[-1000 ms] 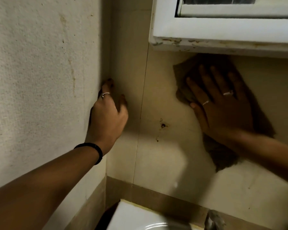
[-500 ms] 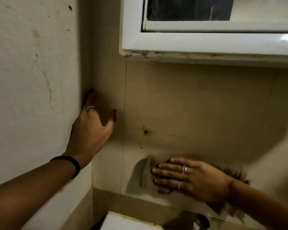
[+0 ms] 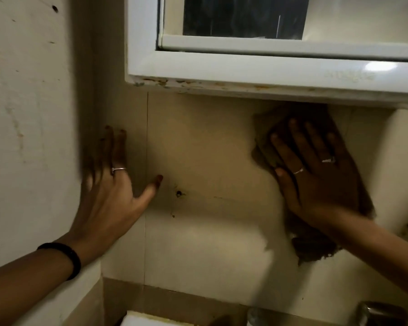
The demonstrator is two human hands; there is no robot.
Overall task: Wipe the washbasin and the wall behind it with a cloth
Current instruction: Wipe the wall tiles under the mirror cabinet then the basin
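Note:
My right hand (image 3: 316,175) lies flat with fingers spread on a brown cloth (image 3: 264,151), pressing it against the beige tiled wall (image 3: 210,149) just under the white cabinet. The cloth hangs down past my wrist to a ragged lower end. My left hand (image 3: 111,191) is open, fingers apart, resting in the corner where the tiled wall meets the rough side wall (image 3: 28,137); it holds nothing. Only a white corner of the washbasin (image 3: 137,320) shows at the bottom edge.
A white mirror cabinet (image 3: 257,69) juts out above the hands, its underside stained. A small dark hole (image 3: 179,193) marks the tile between the hands. A metal tap (image 3: 375,314) shows at the bottom right. A brown tile band (image 3: 174,300) runs above the basin.
My right hand has swept the cloth from low on the wall back up to just under the cabinet. My left hand has shifted slightly right and spread its fingers.

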